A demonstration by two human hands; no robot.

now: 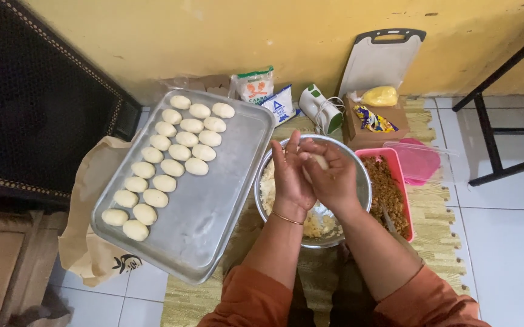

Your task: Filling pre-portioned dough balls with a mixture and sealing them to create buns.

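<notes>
Hands: left hand (290, 175) and right hand (333, 175) cupped together around a pale dough lump (318, 161).
Done: three rows of pale oval dough pieces (166, 163) lay on the rectangular metal tray (213, 206).
Left: dough remained in the round steel bowl (359, 166); half the tray was bare.

Pale cream oval dough pieces (171, 158) are showing against a dull grey metal baking tray (213, 206); brown crumbly filling is sitting in a pink plastic rectangular tub (402, 181), over what is perhaps a straw-gold woven mat (437, 230).
</notes>
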